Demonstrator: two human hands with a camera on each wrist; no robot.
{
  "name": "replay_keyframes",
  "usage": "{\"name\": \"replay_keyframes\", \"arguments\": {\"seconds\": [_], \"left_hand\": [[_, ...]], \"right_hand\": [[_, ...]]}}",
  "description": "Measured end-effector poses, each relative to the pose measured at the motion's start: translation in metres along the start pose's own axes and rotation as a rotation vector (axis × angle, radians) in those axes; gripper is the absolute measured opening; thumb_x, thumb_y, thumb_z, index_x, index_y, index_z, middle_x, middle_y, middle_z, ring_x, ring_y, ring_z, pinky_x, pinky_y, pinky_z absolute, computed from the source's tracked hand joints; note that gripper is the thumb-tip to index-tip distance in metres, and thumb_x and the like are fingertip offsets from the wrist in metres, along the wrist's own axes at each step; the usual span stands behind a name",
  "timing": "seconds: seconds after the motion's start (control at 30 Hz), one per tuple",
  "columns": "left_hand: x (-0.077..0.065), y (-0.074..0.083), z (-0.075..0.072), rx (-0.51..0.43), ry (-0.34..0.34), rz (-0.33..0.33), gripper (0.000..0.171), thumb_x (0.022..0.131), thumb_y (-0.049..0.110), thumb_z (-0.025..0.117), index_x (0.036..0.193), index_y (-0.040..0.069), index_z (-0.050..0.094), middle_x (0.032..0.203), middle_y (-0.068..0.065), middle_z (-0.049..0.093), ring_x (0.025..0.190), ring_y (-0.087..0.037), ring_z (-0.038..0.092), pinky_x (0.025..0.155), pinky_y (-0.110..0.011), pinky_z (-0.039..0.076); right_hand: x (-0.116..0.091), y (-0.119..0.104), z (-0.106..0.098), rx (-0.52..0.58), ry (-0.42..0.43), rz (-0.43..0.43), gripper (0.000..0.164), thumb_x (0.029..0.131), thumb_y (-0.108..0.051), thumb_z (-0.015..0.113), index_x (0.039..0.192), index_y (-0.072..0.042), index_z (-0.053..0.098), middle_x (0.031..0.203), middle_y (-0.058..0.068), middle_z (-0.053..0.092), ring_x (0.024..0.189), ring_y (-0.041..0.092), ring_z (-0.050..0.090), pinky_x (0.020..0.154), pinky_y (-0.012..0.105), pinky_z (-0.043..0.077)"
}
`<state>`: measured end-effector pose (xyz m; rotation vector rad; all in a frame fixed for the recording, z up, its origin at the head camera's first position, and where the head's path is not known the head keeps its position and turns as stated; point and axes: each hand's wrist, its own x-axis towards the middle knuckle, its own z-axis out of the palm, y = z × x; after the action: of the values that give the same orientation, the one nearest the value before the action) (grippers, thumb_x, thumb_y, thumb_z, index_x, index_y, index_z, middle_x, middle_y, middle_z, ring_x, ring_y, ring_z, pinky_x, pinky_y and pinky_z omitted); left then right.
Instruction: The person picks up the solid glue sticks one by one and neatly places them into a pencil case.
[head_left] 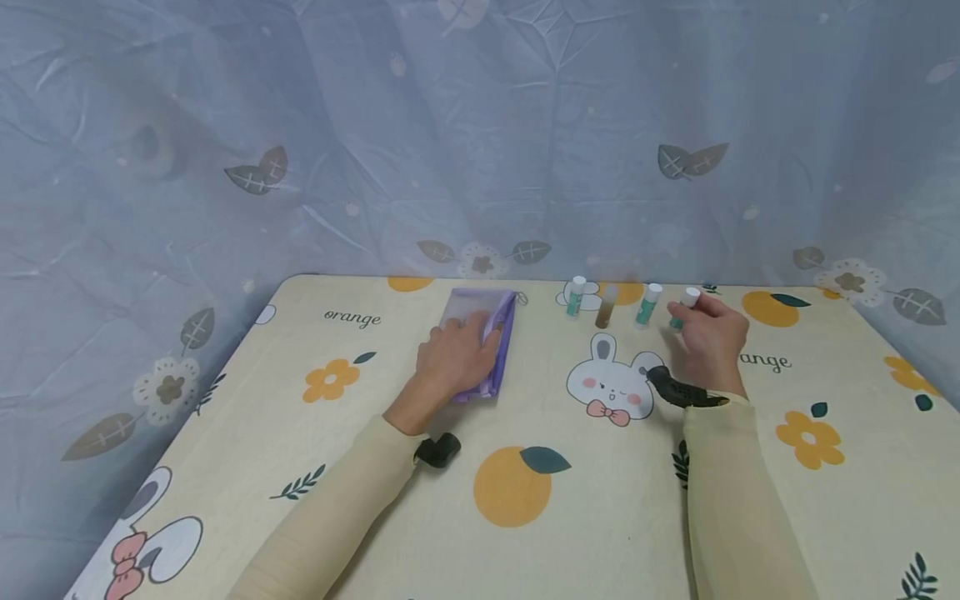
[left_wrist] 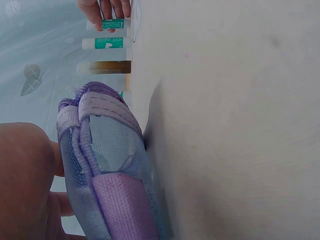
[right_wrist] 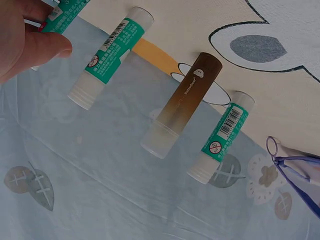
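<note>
A purple mesh zip pouch point(head_left: 491, 387) lies on the table under my left hand point(head_left: 459, 357), whose fingers rest spread on its top. In the left wrist view the pouch point(left_wrist: 117, 145) looks thick, with its purple edging towards the camera. My right hand point(head_left: 714, 337) pinches an upright green glue stick point(right_wrist: 64, 16) with a white cap between thumb and fingers. To its left stand another green glue stick point(right_wrist: 112, 55), a brown tube point(right_wrist: 186, 100) with a frosted cap, and a third green glue stick point(right_wrist: 226, 130), all upright in a loose row.
The table wears a cream cloth point(head_left: 577, 550) printed with oranges, flowers and rabbits. A blue-grey patterned curtain point(head_left: 480, 142) hangs right behind the table's far edge, close to the row of sticks. A small loop point(head_left: 521, 297) sticks out from the pouch's far right corner.
</note>
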<state>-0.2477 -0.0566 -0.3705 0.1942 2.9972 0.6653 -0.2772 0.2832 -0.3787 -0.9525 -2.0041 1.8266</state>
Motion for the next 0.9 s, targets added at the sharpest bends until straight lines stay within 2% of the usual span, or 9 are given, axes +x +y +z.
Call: {"name": "replay_keyframes", "arguments": {"seconds": [0.17, 0.33, 0.57, 0.9], "left_hand": [[-0.0002, 0.0001, -0.0005, -0.01, 0.003, 0.001, 0.059, 0.111, 0.052, 0.038, 0.164, 0.024, 0.041, 0.159, -0.019, 0.052, 0.14, -0.049, 0.052, 0.11, -0.068, 0.045], [-0.0003, -0.0003, -0.0004, -0.019, 0.002, 0.0, 0.058, 0.112, 0.051, 0.039, 0.163, 0.024, 0.042, 0.158, -0.019, 0.052, 0.139, -0.048, 0.053, 0.11, -0.068, 0.045], [-0.0002, 0.0003, -0.0013, -0.014, 0.001, -0.001, 0.059, 0.111, 0.052, 0.038, 0.164, 0.025, 0.041, 0.157, -0.019, 0.053, 0.139, -0.049, 0.053, 0.11, -0.067, 0.046], [-0.0003, -0.0001, -0.0006, -0.02, -0.001, -0.006, 0.059, 0.111, 0.051, 0.039, 0.164, 0.025, 0.041, 0.159, -0.018, 0.052, 0.14, -0.048, 0.052, 0.11, -0.067, 0.045]], "right_hand": [[0.0031, -0.0007, 0.0004, 0.063, 0.024, 0.036, 0.049, 0.101, -0.025, 0.073, 0.149, -0.028, 0.062, 0.16, -0.007, 0.056, 0.131, 0.01, 0.053, 0.124, 0.032, 0.042], [0.004, 0.0006, 0.0022, 0.059, 0.044, 0.044, 0.048, 0.101, -0.021, 0.073, 0.148, -0.024, 0.064, 0.159, -0.006, 0.057, 0.132, 0.009, 0.055, 0.12, 0.031, 0.046], [0.0056, -0.0015, 0.0002, 0.069, 0.036, 0.076, 0.048, 0.101, -0.024, 0.073, 0.149, -0.025, 0.063, 0.16, -0.007, 0.056, 0.144, 0.01, 0.052, 0.125, 0.03, 0.039], [0.0022, -0.0042, -0.0002, 0.097, 0.033, 0.072, 0.047, 0.1, -0.021, 0.074, 0.146, -0.023, 0.066, 0.157, -0.005, 0.059, 0.139, 0.008, 0.056, 0.12, 0.03, 0.045]]}}
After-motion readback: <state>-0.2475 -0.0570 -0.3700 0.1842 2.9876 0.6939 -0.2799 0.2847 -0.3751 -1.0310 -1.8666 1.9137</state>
